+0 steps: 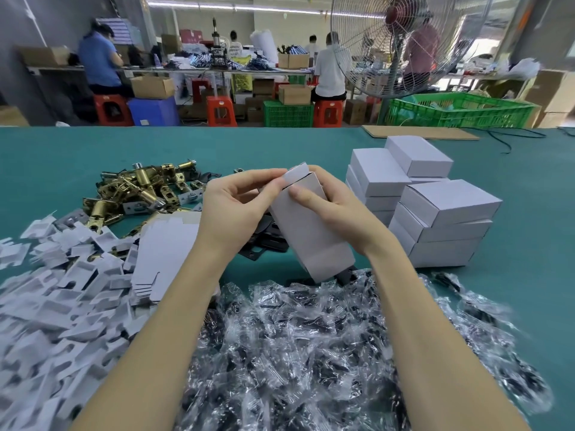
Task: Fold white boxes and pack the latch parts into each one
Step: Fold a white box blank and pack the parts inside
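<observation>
A white box is held tilted above the green table, its far end up and its flap partly raised. My right hand grips the box's upper part, thumb across its front face. My left hand pinches the end flap between thumb and fingers. Brass latch parts lie in a heap at the left. Flat unfolded box blanks are stacked beside my left forearm. Closed white boxes are stacked to the right.
Small white card inserts cover the near left. Clear plastic bags with dark parts fill the near middle and right. Black plates lie under the box. A cardboard sheet and a cable lie at the far right. People work at benches behind.
</observation>
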`<act>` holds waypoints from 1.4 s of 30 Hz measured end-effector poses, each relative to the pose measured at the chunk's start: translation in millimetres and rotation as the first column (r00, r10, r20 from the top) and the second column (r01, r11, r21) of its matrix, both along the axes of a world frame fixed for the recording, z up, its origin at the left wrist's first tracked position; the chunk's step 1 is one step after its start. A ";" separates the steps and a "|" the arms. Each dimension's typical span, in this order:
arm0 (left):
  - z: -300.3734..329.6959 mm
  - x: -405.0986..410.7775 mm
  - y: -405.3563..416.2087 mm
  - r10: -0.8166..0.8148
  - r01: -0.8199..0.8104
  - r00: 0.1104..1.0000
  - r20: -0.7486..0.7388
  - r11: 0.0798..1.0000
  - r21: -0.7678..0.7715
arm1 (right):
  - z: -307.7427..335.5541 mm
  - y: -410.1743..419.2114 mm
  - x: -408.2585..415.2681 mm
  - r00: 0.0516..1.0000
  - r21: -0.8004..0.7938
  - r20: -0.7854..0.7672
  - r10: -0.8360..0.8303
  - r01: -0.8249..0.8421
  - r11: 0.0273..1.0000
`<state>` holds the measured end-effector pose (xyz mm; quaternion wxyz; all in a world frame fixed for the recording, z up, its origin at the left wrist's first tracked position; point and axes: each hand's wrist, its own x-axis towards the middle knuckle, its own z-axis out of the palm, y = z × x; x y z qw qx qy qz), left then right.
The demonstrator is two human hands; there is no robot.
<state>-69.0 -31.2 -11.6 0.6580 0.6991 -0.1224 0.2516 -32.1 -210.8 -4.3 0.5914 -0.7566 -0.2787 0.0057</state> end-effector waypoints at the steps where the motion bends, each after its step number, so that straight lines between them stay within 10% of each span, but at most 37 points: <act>1: 1.8 -0.5 1.2 -0.004 0.004 1.000 -0.011 1.000 0.012 | 1.5 -1.0 -0.5 1.000 -0.008 -0.005 0.001 -0.001 1.000; 42: 9.3 -5.4 -5.8 0.203 -0.212 0.974 0.105 0.973 0.094 | 28.6 0.6 -9.9 0.999 -0.281 0.043 -0.012 0.023 0.959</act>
